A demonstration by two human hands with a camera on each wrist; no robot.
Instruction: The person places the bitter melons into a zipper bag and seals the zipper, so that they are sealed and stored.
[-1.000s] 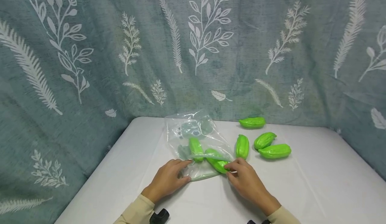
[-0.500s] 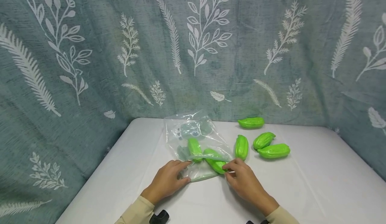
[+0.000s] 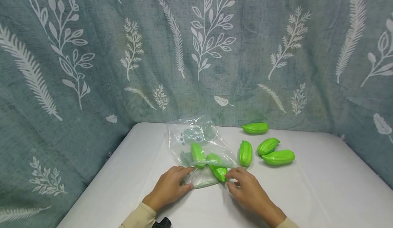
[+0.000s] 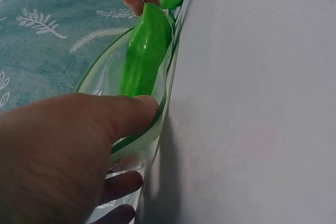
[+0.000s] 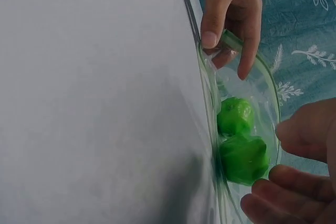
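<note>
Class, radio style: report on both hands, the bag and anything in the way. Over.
Left hand holding bag at mouth. Right hand at near gourd's tip, no clear grip. Far gourd inside; near gourd in mouth, might block closing.

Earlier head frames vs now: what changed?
The near end of the green vegetable at the clear bag mouth swung left and slightly toward the person. The right hand shifted left too; its fingers look loosened, contact unclear. Unchanged: left hand at the bag mouth, four loose green vegetables on the table.
</note>
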